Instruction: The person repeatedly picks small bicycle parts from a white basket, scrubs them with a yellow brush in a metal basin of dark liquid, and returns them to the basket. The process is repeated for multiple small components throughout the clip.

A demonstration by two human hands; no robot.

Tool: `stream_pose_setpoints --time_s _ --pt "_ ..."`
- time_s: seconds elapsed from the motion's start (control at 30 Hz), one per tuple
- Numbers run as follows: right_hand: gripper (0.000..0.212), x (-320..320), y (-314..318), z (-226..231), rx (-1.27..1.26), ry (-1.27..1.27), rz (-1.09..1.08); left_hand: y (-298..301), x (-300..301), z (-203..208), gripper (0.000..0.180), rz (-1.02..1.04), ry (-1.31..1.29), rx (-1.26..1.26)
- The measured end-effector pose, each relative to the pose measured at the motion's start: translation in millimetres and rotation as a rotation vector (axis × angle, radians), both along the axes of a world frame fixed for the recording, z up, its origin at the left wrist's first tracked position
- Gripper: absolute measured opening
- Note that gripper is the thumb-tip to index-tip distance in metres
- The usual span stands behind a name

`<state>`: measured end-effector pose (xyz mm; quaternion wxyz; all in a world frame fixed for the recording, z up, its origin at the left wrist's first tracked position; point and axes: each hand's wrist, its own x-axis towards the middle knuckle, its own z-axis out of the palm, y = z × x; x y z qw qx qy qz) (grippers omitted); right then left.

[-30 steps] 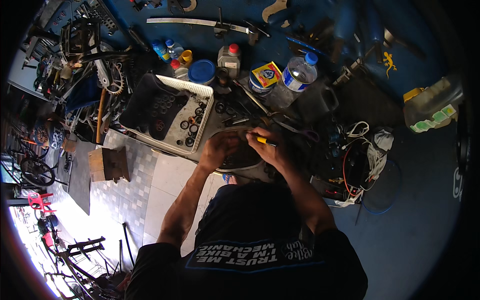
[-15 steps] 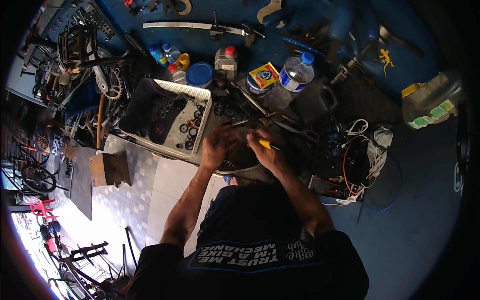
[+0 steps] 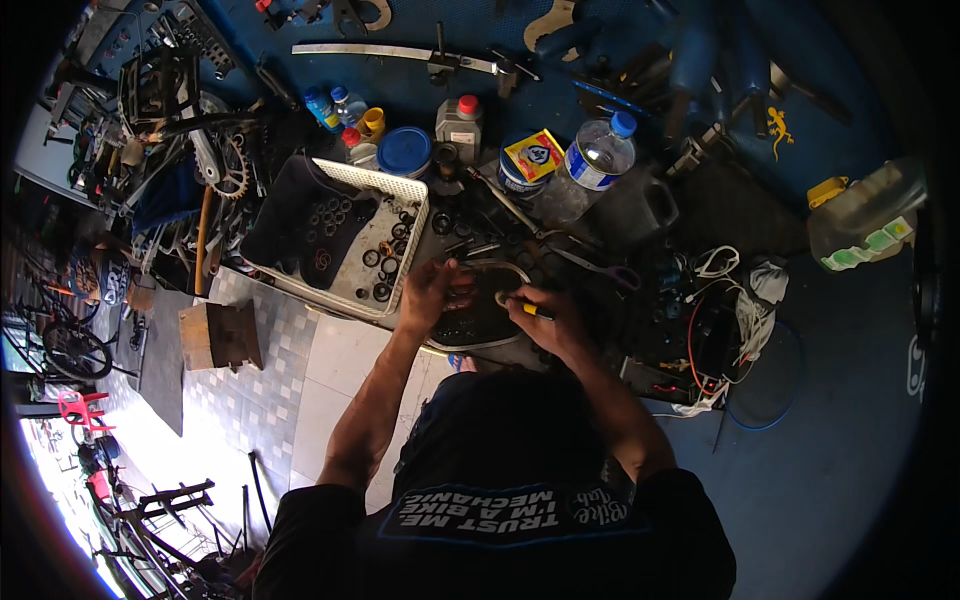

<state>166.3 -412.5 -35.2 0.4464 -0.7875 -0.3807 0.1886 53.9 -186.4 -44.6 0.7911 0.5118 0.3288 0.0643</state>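
My left hand (image 3: 432,296) rests on a dark round tray (image 3: 478,325) on the floor and grips a small dark part in it. My right hand (image 3: 541,315) holds a small yellow-handled tool (image 3: 534,311) with its tip against a small pale ring (image 3: 501,298) at the tray's upper right. A curved metal piece (image 3: 497,267) lies along the tray's far rim. My forearms come in from below, over my dark shirt.
A white slotted basket (image 3: 393,180) with several black rings and washers sits left of the tray. Bottles, a blue lid (image 3: 405,152), a plastic water bottle (image 3: 596,155) and tins stand beyond. Wires and a rag (image 3: 745,300) lie at right, a wooden block (image 3: 218,335) at left.
My hands have stayed over the tray with only small shifts of the fingers. The view has tipped slightly, so everything sits a little lower in the picture.
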Motion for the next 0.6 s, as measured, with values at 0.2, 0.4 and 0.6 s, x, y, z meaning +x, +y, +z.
stream_pose_setpoints --time_s 0.2,0.4,0.6 --pt "0.02 5.6 8.6 6.3 0.147 -0.094 -0.034 0.6 -5.4 -15.2 0.032 -0.049 -0.149 0.003" --pt "0.021 -10.6 54.1 57.2 0.282 -0.137 -0.013 7.0 -10.7 -37.4 0.036 -0.201 -0.085 0.288" --pt "0.027 20.9 40.6 14.9 -0.037 0.076 -0.096 0.7 -11.2 -5.2 0.032 -0.086 -0.126 0.228"
